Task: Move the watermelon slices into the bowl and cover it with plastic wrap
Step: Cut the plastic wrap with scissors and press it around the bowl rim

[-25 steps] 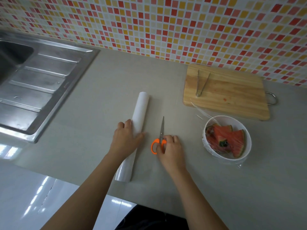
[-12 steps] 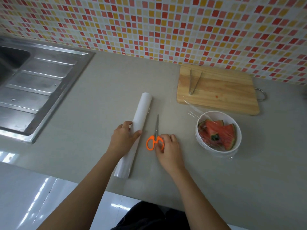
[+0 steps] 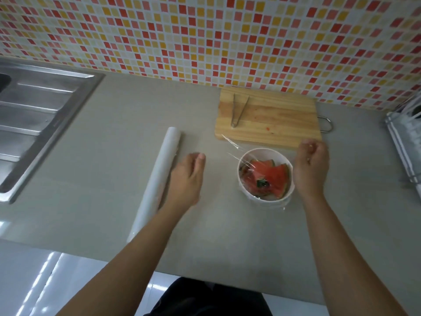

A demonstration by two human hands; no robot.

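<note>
A white bowl (image 3: 243, 187) on the grey counter holds red watermelon slices (image 3: 266, 176) under a sheet of clear plastic wrap (image 3: 237, 153), whose loose edge trails up to the left. My right hand (image 3: 311, 166) is just right of the bowl's rim, fingers curled in, with nothing visible inside them. Left of the bowl my left hand (image 3: 188, 179) hovers flat over the counter, holding nothing. The white plastic wrap roll (image 3: 157, 179) lies diagonally beside it. The scissors are out of sight.
A wooden cutting board (image 3: 278, 119) with metal tongs (image 3: 238, 111) lies behind the bowl against the tiled wall. A steel sink drainboard (image 3: 38, 119) fills the left side. A white rack (image 3: 407, 137) stands at the right edge. The counter's front edge runs below my forearms.
My right hand let go of the orange scissors and moved right, past the bowl. My left hand left the roll and shifted right, over where the scissors lay. The view shifted.
</note>
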